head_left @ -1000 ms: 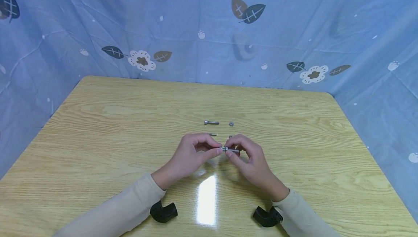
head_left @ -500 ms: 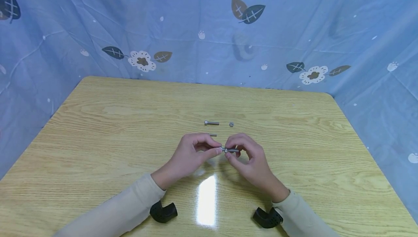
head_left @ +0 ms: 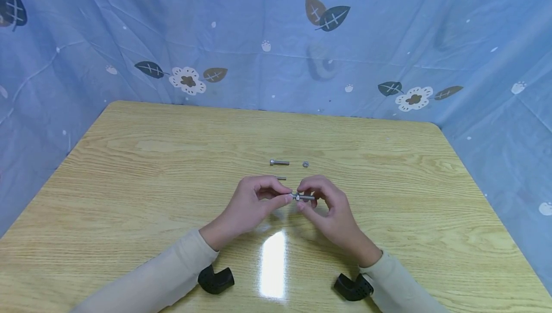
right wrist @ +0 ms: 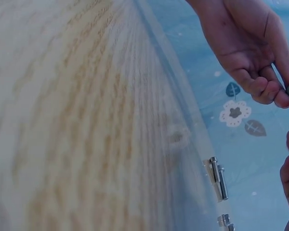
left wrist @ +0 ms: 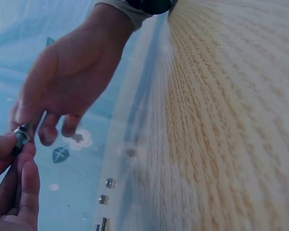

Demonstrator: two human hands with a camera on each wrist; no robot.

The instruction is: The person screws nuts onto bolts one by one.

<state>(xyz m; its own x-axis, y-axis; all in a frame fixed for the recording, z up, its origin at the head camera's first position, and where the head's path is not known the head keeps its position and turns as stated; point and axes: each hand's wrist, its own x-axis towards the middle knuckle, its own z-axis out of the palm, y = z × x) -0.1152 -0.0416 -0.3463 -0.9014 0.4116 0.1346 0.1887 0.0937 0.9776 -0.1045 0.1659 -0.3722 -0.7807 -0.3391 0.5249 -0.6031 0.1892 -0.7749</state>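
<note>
In the head view my left hand pinches one end of a metal bolt between thumb and fingertips, hiding that end. The bolt's shank points right, with a hex nut around it close to my left fingertips. My right hand has its thumb and forefinger curled round the nut, one above and one below; its other fingers are bent behind the shank. Both hands are raised above the table. In the left wrist view the nut shows between both hands' fingers.
Beyond the hands on the wooden table lie a socket-head bolt and a loose nut. A second bolt is partly behind my left hand. Black curved pieces sit at both wrists. A blue patterned cloth hangs behind.
The nut has turned on the bolt, and my right thumb and forefinger have shifted slightly around it. A second loose nut beyond the right hand has gone behind its fingers. My left hand stays put.
</note>
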